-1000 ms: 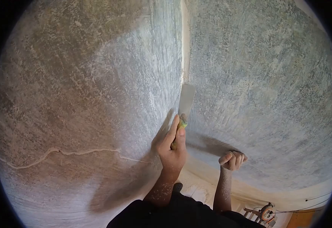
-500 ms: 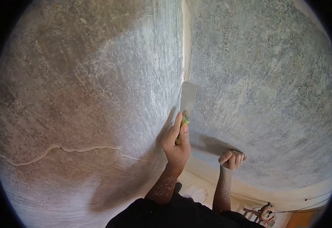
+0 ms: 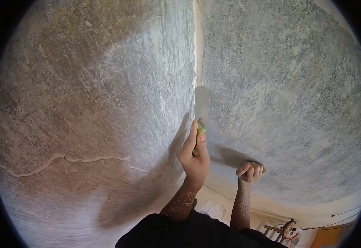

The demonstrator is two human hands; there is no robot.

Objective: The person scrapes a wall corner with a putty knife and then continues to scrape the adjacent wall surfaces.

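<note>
Nearest the camera, a dark garment point(image 3: 188, 233) fills the bottom edge, and two bare forearms speckled with white dust rise out of it. The left hand point(image 3: 195, 159) is clamped around the yellow-green handle of a putty knife point(image 3: 201, 105), with the index finger stretched up along the handle and the thumb pressed on its side. The right hand point(image 3: 250, 171) sits lower and to the right, curled into a tight fist close to the right wall point(image 3: 283, 103); whether it encloses anything cannot be told.

The putty knife stands nearly upright, its flat metal blade lying in the corner seam point(image 3: 197, 49) where the two rough, grey-streaked walls meet. A pale strip of filler runs up the seam above the blade. On the left wall point(image 3: 85, 95), a thin light line of filled crack point(image 3: 65, 158) wanders sideways, well apart from the hands.

Farthest off, at the lower right, a round orange power tool point(image 3: 290, 230) rests on a wooden frame by the foot of the wall.
</note>
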